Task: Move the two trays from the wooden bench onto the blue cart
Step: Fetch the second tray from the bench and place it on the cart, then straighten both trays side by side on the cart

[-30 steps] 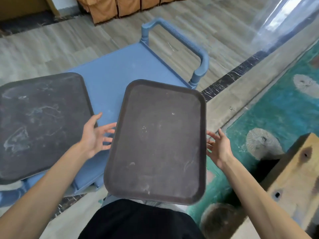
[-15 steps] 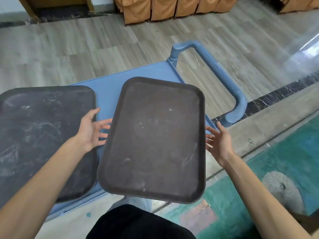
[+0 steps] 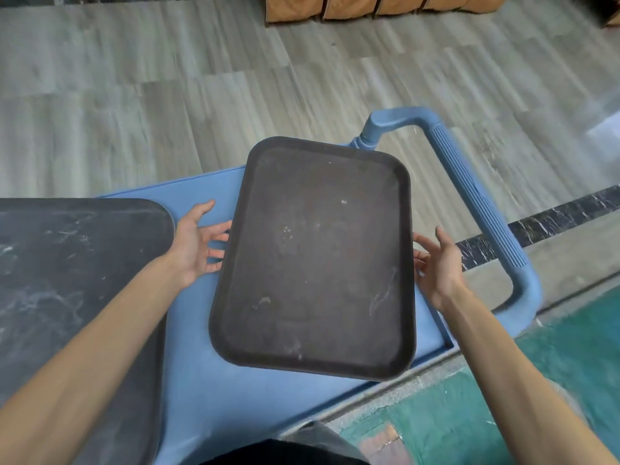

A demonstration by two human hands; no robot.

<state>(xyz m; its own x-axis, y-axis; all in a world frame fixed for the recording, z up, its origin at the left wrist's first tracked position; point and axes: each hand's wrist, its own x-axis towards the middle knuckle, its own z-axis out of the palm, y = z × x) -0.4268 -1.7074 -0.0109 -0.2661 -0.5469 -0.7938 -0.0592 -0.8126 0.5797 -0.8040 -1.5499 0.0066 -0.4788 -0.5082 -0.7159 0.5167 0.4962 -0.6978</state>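
Note:
A dark brown tray (image 3: 315,256) hangs level over the right half of the blue cart (image 3: 201,380). My left hand (image 3: 198,239) has its fingers tucked under the tray's left edge. On the other long edge, my right hand (image 3: 436,263) holds it the same way. The tray's near right corner reaches past the cart's front edge. A second tray (image 3: 67,280), dark with pale scuffs, lies flat on the cart's left half, partly under my left forearm. The wooden bench is out of view.
The cart's blue handle (image 3: 469,196) arches up just right of the held tray. Grey plank floor (image 3: 167,95) lies beyond the cart, with orange-covered furniture (image 3: 369,5) at the far edge. A teal patterned floor (image 3: 553,380) and a dark marble strip (image 3: 553,216) run on the right.
The brown tray has moved with both hands from beside the cart to over its deck. The wooden bench has left the view.

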